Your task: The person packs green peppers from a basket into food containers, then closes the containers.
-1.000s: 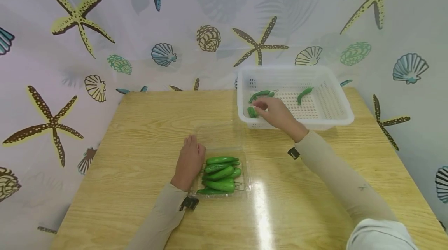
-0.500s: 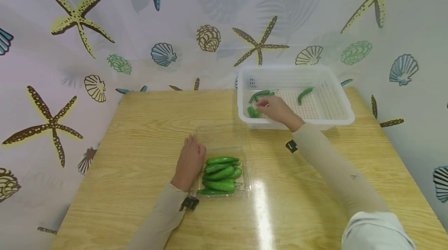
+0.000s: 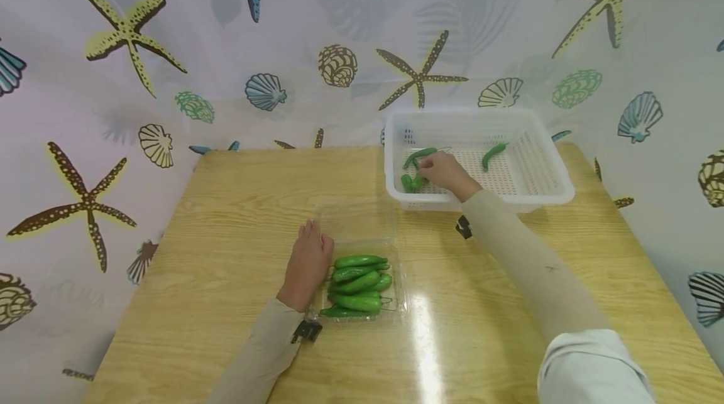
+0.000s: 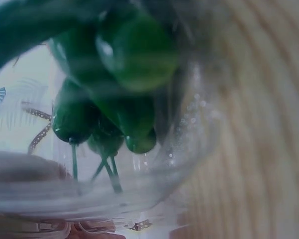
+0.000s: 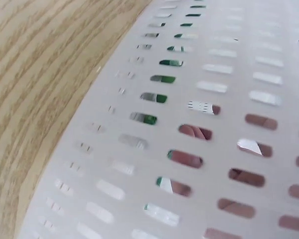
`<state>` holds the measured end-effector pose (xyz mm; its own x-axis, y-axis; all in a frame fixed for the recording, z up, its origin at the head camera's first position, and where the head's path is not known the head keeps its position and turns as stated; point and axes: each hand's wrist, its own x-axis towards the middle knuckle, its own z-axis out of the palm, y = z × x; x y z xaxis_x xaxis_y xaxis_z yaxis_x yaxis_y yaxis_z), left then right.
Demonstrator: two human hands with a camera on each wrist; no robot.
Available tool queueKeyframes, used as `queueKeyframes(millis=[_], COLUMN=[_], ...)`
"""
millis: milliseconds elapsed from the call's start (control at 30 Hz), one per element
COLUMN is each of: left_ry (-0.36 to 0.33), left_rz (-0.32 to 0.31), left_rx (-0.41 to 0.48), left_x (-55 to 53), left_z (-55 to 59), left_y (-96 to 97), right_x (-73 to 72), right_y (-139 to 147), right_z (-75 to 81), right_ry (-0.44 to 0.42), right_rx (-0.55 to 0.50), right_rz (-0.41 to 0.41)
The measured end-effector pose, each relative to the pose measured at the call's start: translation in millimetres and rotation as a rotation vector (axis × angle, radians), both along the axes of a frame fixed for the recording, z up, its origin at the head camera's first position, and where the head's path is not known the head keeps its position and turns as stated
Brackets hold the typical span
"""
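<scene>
My left hand (image 3: 307,266) rests on the table against the left side of a clear plastic clamshell box (image 3: 400,278), its lid folded back. Several green chili peppers (image 3: 359,281) lie in the box; in the left wrist view these peppers (image 4: 139,55) show through the clear wall. My right hand (image 3: 447,173) is inside a white plastic basket (image 3: 481,198), near its left end. Its thumb and fingertips come together right above a green pepper (image 3: 418,183); I cannot tell whether they grip it. Through the slots of the basket wall (image 5: 139,164), parts of the fingers (image 5: 186,158) show beside green.
Another pepper (image 3: 406,183) lies next to the right fingertips, and a longer one (image 3: 421,155) sits behind them. A single curved pepper (image 3: 494,156) lies further right in the basket. Box and basket stand on a wooden table (image 3: 249,203) before a patterned curtain (image 3: 317,14).
My right hand has moved slightly right inside the basket, and its forearm has shifted left. More of the pepper under its fingertips now shows. The left hand and the box stay put.
</scene>
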<state>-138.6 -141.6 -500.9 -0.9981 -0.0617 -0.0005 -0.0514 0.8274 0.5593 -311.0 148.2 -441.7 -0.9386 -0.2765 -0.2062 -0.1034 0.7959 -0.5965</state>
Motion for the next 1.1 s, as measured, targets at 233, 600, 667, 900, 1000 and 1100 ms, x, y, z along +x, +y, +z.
queueKeyframes(millis=[233, 600, 667, 900, 1000, 1100], left_ry=[0.006, 0.000, -0.003, -0.007, -0.010, -0.010], left_rz=[0.000, -0.005, -0.005, -0.006, -0.004, -0.005], left_rx=[0.001, -0.010, -0.009, -0.001, -0.004, -0.005], left_x=[0.7, 0.5, 0.6, 0.5, 0.6, 0.5], left_z=[-0.6, -1.8, -2.3, -3.2, -3.6, -3.7], left_y=[-0.1, -2.0, -2.3, -2.5, -2.5, -2.8], right_x=[-3.7, -6.5, -7.1, -6.3, -4.6, -3.5], right_y=[-1.6, -4.2, -4.4, -4.8, -4.7, -4.4], right_z=[-2.5, -5.4, -5.8, -4.7, -4.3, -4.2], right_ry=[-0.051, -0.044, -0.049, -0.062, -0.075, -0.080], right_rx=[0.019, 0.083, 0.088, 0.108, 0.117, 0.133], right_rz=[-0.003, 0.028, 0.025, -0.003, -0.006, 0.000])
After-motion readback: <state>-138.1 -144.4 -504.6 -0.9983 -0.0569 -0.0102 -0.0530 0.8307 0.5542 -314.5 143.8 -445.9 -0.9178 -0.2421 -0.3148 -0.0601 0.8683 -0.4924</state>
